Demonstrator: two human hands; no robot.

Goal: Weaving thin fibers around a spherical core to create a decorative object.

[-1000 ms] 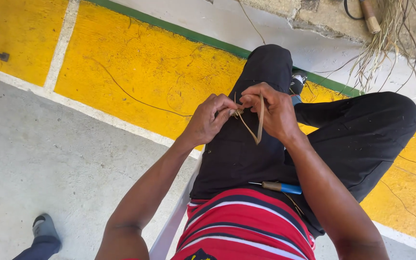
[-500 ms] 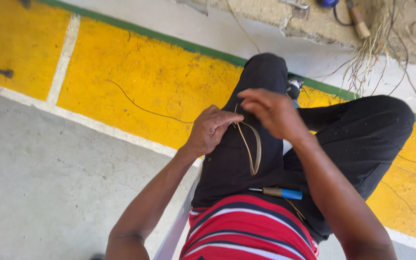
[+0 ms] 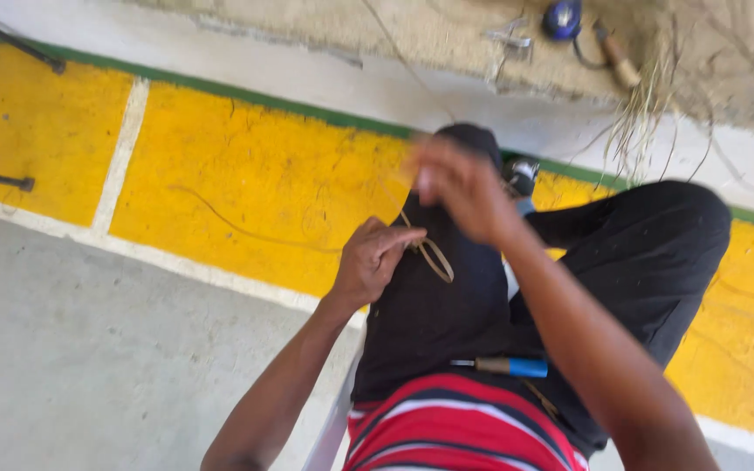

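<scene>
Left hand (image 3: 375,262) pinched tan fibre loop (image 3: 434,258) over lap, kept it taut; right hand (image 3: 457,187) raised, blurred, grip unclear.

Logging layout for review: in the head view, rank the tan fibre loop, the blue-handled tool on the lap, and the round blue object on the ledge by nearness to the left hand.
1. tan fibre loop, at left hand fingertips.
2. blue-handled tool, on lap.
3. round blue object, top ledge.

Grey concrete floor (image 3: 71,349) in daylight. Yellow painted band (image 3: 255,174) crossed by white lines (image 3: 124,157), edged by a green stripe (image 3: 246,94). Beyond, a pale strip, then a rough concrete ledge (image 3: 377,35) with dry fibres (image 3: 647,113) hanging over it.
</scene>
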